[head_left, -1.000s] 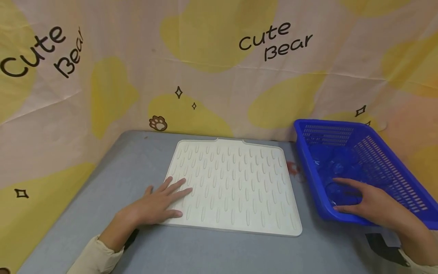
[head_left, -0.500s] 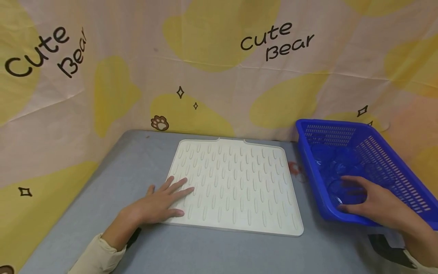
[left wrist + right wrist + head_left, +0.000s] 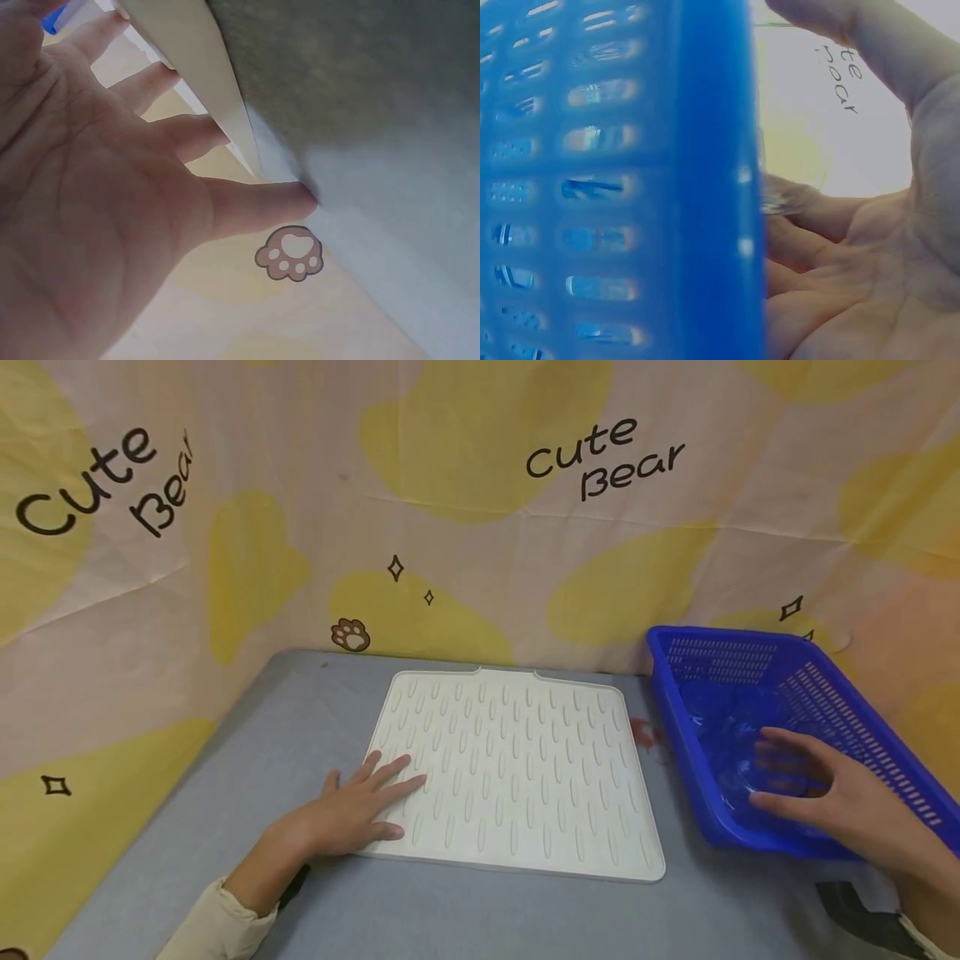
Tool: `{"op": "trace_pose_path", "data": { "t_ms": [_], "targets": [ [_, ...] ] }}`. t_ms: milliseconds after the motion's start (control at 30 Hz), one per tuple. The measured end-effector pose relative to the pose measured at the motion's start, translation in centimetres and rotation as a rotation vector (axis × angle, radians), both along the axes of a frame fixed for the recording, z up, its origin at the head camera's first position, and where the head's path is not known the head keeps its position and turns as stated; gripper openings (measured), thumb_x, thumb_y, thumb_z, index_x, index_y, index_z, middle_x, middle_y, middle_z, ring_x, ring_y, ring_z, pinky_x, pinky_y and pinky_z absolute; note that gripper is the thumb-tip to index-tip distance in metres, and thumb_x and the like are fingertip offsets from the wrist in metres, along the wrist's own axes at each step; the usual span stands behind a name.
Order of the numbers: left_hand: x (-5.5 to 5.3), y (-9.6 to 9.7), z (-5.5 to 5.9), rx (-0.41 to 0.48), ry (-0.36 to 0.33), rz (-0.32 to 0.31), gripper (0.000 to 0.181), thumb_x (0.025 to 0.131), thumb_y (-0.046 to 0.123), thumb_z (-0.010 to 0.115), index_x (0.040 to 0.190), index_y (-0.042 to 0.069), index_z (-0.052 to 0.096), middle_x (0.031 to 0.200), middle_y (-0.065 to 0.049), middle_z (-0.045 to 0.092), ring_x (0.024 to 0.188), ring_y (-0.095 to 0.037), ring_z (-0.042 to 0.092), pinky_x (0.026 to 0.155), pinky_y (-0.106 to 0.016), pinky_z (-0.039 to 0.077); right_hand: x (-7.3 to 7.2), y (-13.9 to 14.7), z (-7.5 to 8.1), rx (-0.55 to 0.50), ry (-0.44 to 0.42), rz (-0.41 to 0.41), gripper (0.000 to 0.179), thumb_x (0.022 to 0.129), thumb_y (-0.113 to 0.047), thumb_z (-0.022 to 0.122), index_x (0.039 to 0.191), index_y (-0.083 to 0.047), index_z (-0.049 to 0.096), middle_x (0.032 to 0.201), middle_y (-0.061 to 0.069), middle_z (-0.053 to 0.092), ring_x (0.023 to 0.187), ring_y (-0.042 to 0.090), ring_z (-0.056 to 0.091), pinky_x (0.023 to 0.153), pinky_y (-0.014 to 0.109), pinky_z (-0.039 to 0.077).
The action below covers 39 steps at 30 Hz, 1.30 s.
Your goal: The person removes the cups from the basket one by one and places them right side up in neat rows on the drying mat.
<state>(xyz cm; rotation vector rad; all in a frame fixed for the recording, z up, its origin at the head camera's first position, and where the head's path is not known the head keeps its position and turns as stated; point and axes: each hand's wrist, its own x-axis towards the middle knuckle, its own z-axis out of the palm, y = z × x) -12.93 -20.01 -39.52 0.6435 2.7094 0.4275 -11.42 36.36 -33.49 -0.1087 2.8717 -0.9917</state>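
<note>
My left hand (image 3: 341,817) lies with spread fingers on the left edge of a white mat (image 3: 525,777) with rows of raised oval ridges. In the left wrist view, the fingertips (image 3: 161,75) meet the mat's edge and the little finger reaches the grey surface. Over the near end of a blue plastic basket (image 3: 678,760), my right hand (image 3: 847,793) is held with thumb and fingers apart. Clear transparent round things (image 3: 750,706) lie inside the basket, looking blue through it. In the right wrist view, the basket wall (image 3: 712,180) hides the fingertips, with a clear edge (image 3: 776,204) beside one finger.
The mat and basket stand on a table with a grey cover (image 3: 315,718). A printed cloth (image 3: 465,468) with yellow patches and "Cute Bear" lettering hangs behind and to the left. The basket's slotted right wall (image 3: 873,752) rises beside the right hand.
My right hand has shifted a little to the right and upward over the basket, its thumb and fingers spreading. My left hand stays in place on the mat.
</note>
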Motion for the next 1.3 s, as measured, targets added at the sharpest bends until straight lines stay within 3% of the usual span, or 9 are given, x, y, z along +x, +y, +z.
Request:
{"op": "trace_pose_path", "data": {
  "t_ms": [100, 200, 267, 533, 767, 1000, 1067, 1167, 1300],
  "targets": [
    [-0.1, 0.0, 0.0, 0.004, 0.001, -0.008, 0.070, 0.094, 0.042, 0.063, 0.156, 0.033, 0.032, 0.168, -0.006, 0.016, 0.153, -0.047, 0.006, 0.100, -0.087, 0.007, 0.2, -0.1, 0.2, -0.039, 0.068, -0.016, 0.085, 0.088, -0.030, 0.077, 0.155, -0.010, 0.029, 0.134, -0.015, 0.052, 0.099, -0.028, 0.045, 0.070, 0.014, 0.053],
    [-0.1, 0.1, -0.1, -0.002, 0.006, -0.006, 0.070, 0.094, 0.042, 0.064, 0.156, 0.033, 0.033, 0.168, -0.006, 0.017, 0.153, -0.048, 0.007, 0.100, -0.087, 0.008, 0.4, -0.4, 0.3, -0.075, 0.131, -0.009, 0.081, 0.089, -0.024, 0.076, 0.155, -0.014, 0.032, 0.126, -0.033, 0.045, 0.103, -0.027, 0.045, 0.071, 0.010, 0.050],
    [-0.1, 0.1, -0.2, -0.010, 0.011, -0.006, 0.070, 0.093, 0.043, 0.064, 0.155, 0.034, 0.033, 0.168, -0.006, 0.018, 0.153, -0.047, 0.009, 0.099, -0.087, 0.009, 0.5, -0.8, 0.3, -0.103, 0.151, -0.013, 0.079, 0.090, -0.021, 0.075, 0.155, -0.016, 0.031, 0.126, -0.034, 0.044, 0.104, -0.025, 0.046, 0.072, 0.008, 0.049],
    [0.2, -0.4, 0.0, 0.005, 0.018, -0.015, 0.069, 0.094, 0.043, 0.063, 0.155, 0.036, 0.032, 0.168, -0.005, 0.018, 0.153, -0.047, 0.009, 0.099, -0.088, 0.008, 0.8, -1.9, 1.7, -0.058, 0.176, -0.044, 0.082, 0.089, -0.028, 0.076, 0.157, -0.024, 0.030, 0.133, -0.018, 0.050, 0.103, -0.025, 0.043, 0.071, 0.004, 0.044],
    [0.1, -0.6, -0.1, 0.004, 0.019, -0.017, 0.069, 0.094, 0.044, 0.063, 0.156, 0.035, 0.032, 0.168, -0.004, 0.016, 0.154, -0.046, 0.007, 0.099, -0.088, 0.008, 0.4, -3.8, 3.0, -0.099, 0.184, 0.014, 0.079, 0.089, -0.022, 0.076, 0.155, -0.023, 0.033, 0.134, -0.023, 0.050, 0.103, -0.025, 0.049, 0.072, 0.008, 0.049],
    [0.0, -0.2, -0.2, -0.004, -0.011, 0.006, 0.069, 0.094, 0.043, 0.064, 0.155, 0.035, 0.034, 0.168, -0.004, 0.017, 0.154, -0.045, 0.007, 0.101, -0.087, 0.006, -0.3, -7.5, 3.4, -0.123, 0.187, 0.087, 0.077, 0.088, -0.025, 0.077, 0.153, -0.026, 0.036, 0.144, 0.003, 0.053, 0.107, -0.020, 0.052, 0.078, 0.008, 0.049],
    [0.0, -0.1, -0.1, -0.006, -0.015, 0.014, 0.069, 0.093, 0.043, 0.064, 0.155, 0.035, 0.034, 0.168, -0.004, 0.017, 0.154, -0.044, 0.007, 0.102, -0.086, 0.006, -0.6, -8.7, 3.4, -0.134, 0.180, 0.104, 0.078, 0.088, -0.026, 0.077, 0.153, -0.026, 0.035, 0.146, 0.007, 0.052, 0.111, -0.011, 0.057, 0.079, 0.009, 0.049],
    [0.0, 0.0, 0.0, -0.013, -0.017, 0.020, 0.068, 0.093, 0.043, 0.064, 0.155, 0.035, 0.034, 0.168, -0.003, 0.017, 0.154, -0.043, 0.007, 0.103, -0.086, 0.006, -1.0, -10.3, 3.4, -0.134, 0.154, 0.111, 0.079, 0.087, -0.032, 0.078, 0.154, -0.025, 0.035, 0.147, 0.011, 0.050, 0.119, 0.014, 0.062, 0.080, 0.015, 0.050],
    [0.2, -0.1, 0.1, -0.008, -0.009, 0.014, 0.068, 0.093, 0.042, 0.064, 0.155, 0.034, 0.035, 0.168, -0.004, 0.018, 0.154, -0.045, 0.008, 0.102, -0.086, 0.007, -1.5, -12.4, 3.3, -0.143, 0.116, 0.106, 0.081, 0.086, -0.037, 0.078, 0.154, -0.022, 0.036, 0.147, 0.015, 0.048, 0.123, 0.043, 0.058, 0.085, 0.034, 0.054]
  ]
}}
